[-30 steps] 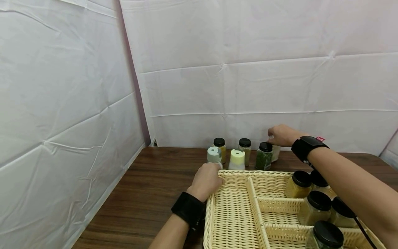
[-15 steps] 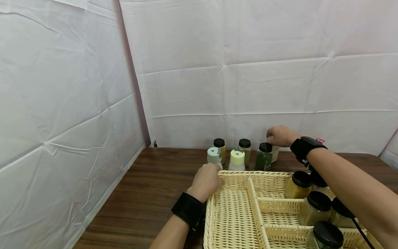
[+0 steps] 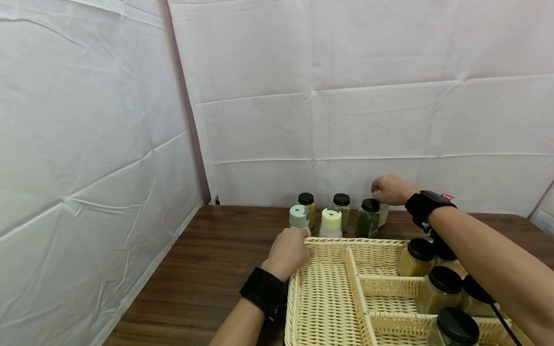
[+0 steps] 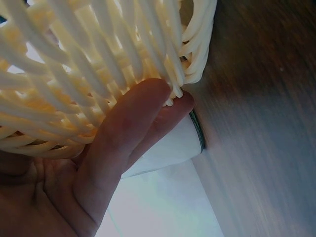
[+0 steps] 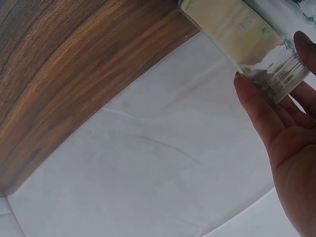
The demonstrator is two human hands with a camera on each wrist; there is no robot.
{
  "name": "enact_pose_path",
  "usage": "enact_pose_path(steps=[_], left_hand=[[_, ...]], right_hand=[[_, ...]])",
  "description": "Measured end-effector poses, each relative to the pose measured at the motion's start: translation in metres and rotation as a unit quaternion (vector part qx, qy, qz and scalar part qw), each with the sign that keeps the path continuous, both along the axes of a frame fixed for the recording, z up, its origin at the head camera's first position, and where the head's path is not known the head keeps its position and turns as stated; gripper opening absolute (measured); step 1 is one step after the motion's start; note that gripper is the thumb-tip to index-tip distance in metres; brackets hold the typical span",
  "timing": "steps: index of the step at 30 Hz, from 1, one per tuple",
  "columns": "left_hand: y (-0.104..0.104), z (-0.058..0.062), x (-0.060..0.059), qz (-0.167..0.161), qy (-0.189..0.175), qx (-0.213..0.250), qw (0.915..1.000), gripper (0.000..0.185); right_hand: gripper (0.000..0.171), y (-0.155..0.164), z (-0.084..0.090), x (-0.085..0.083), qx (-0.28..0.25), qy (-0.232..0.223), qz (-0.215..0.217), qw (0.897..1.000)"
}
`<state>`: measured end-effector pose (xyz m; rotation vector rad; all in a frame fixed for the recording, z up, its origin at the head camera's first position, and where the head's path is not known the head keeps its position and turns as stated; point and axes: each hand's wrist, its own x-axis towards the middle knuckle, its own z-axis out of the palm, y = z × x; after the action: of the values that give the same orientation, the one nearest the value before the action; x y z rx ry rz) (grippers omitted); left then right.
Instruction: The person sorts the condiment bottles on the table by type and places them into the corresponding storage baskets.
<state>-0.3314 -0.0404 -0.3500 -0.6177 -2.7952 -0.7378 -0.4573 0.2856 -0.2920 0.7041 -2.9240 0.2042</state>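
Observation:
In the head view my left hand (image 3: 286,254) grips the far left corner of a pale woven basket (image 3: 289,317) that has divided compartments. The left wrist view shows thumb and finger pinching the basket's woven rim (image 4: 195,59). Farther back, my right hand (image 3: 394,189) holds a clear glass jar (image 3: 383,214) by its upper end, near the wall. A pale printed label (image 5: 237,29) covers the jar's side in the right wrist view, with the fingers around its ridged glass end. Beside it, partly in front, stands a black-lidded jar of green flakes (image 3: 368,221).
Behind the basket stand a grey-capped shaker (image 3: 299,216), a yellow-capped shaker (image 3: 331,221) and two black-lidded jars (image 3: 342,206). Several black-lidded jars (image 3: 439,288) sit in the basket's right compartments, partly under my right forearm. White cloth (image 3: 368,120) walls the table's back and left.

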Motion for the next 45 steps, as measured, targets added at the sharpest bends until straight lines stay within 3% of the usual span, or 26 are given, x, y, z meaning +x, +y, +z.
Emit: enact_pose_path(steps=[10,20,32,45], left_hand=[[0.003,-0.003,-0.004,-0.001,-0.001,-0.002,1.0,0.02],[0.005,-0.003,-0.005,-0.001,-0.002,0.0,1.0,0.017],[0.006,-0.003,-0.005,0.0,-0.001,0.002,1.0,0.017],[0.005,-0.003,-0.007,0.002,-0.002,0.004,1.0,0.024]], right_hand=[[0.024,0.008,0.0,0.004,-0.012,0.002,0.016,1.0],[0.034,0.017,0.01,0.012,-0.042,-0.014,0.007,0.999],[0.036,0.025,0.028,0.017,-0.053,0.01,0.008,0.999],[0.033,0.034,0.036,0.024,-0.076,0.03,0.014,0.997]])
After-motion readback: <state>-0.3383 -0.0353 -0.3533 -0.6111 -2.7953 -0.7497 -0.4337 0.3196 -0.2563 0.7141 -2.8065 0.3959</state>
